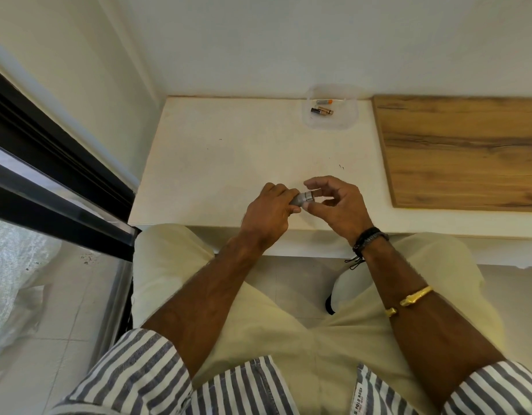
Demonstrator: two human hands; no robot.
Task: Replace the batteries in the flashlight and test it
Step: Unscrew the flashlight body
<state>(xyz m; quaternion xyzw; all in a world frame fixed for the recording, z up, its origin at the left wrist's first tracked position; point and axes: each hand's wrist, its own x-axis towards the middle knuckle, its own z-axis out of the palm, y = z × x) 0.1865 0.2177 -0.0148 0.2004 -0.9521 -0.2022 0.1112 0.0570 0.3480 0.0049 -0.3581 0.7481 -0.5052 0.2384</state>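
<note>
Gripping the flashlight (302, 199) in my left hand (266, 215), fingers wrapped tight round the body so only the silver end pokes out toward the right. It's held just above the near edge of the white desk (229, 151), right in front of me. My right hand (338, 205) is at that exposed end, thumb and fingertips loosely curled around it, more cupping than clamping, and I honestly can't tell whether they're pinching the cap or just touching it. Seems like a small metal light, so my guess is light but rigid and a bit slick, which is why I'd keep the fist on the barrel and twist only at the ridged end. Wouldn't squeeze near the lens. Further back and to the right, against the wall, there's a clear plastic tray (348, 121) with a few batteries (322, 110) lying in it, well apart from my hands. Past that, a wooden board (468, 151) sits on the desk.
</note>
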